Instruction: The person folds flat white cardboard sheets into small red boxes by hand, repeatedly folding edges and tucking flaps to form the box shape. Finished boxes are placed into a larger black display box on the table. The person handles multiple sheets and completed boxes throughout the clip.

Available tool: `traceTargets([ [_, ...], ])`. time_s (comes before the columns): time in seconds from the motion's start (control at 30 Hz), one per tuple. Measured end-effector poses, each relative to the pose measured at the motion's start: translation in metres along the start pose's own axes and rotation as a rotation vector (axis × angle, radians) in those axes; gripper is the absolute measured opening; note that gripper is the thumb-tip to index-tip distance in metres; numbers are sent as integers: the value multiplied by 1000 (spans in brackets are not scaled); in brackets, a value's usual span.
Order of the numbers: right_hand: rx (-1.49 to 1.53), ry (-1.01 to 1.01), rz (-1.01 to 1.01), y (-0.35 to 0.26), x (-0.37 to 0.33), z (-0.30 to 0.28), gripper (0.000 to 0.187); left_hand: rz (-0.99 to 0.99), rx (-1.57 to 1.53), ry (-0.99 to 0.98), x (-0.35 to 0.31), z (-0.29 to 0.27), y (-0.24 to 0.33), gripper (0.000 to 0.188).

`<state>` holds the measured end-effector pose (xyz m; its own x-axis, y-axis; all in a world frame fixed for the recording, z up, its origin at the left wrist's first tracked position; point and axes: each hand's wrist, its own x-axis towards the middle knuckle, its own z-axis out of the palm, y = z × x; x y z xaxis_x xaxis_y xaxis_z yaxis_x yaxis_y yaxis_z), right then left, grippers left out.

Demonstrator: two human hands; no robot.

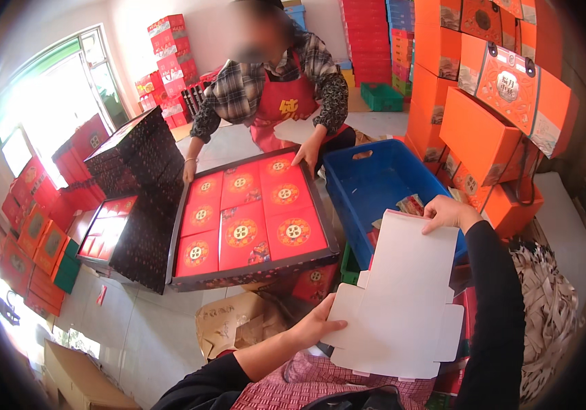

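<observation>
We hold a white die-cut cardboard blank (399, 301) flat over our lap, between both hands. Left hand (313, 326) is closed on its near-left edge, thumb on top by the flap notch. Right hand (449, 213) pinches the far top corner, fingers curled over the edge.

Handling, as we judge it: light, thin board, stiff along the panels but floppy at the scored flaps; creases easily. Best gripped at panel edges, not the loose tabs.

Containers:
- Blue plastic crate (368, 181) just beyond the blank: mostly bare inside, a few small packets near its right side, probably wrapped items, too small to tell.
- Dark patterned tray box (248, 220) to the left: filled with red square boxes in rows. A co-worker's hand (304, 152) rests on its far edge.
- Stacked orange gift boxes (491, 116) to the right, closed.
</observation>
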<state>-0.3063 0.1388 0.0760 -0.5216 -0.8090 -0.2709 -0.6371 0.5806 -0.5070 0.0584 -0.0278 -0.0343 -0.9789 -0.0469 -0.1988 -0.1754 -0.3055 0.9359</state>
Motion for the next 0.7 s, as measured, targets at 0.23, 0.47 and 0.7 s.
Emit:
traceTargets([
  [0.23, -48, 111, -96, -10, -17, 4, 23, 23, -83, -22, 2, 0, -10, 62],
  [0.47, -412, 358, -337, -17, -31, 32, 18, -42, -97, 31, -5, 8, 0, 60],
  [0.7, -361, 663, -493, -21, -52, 63, 17, 2, -11, 11, -15, 4, -9, 62],
])
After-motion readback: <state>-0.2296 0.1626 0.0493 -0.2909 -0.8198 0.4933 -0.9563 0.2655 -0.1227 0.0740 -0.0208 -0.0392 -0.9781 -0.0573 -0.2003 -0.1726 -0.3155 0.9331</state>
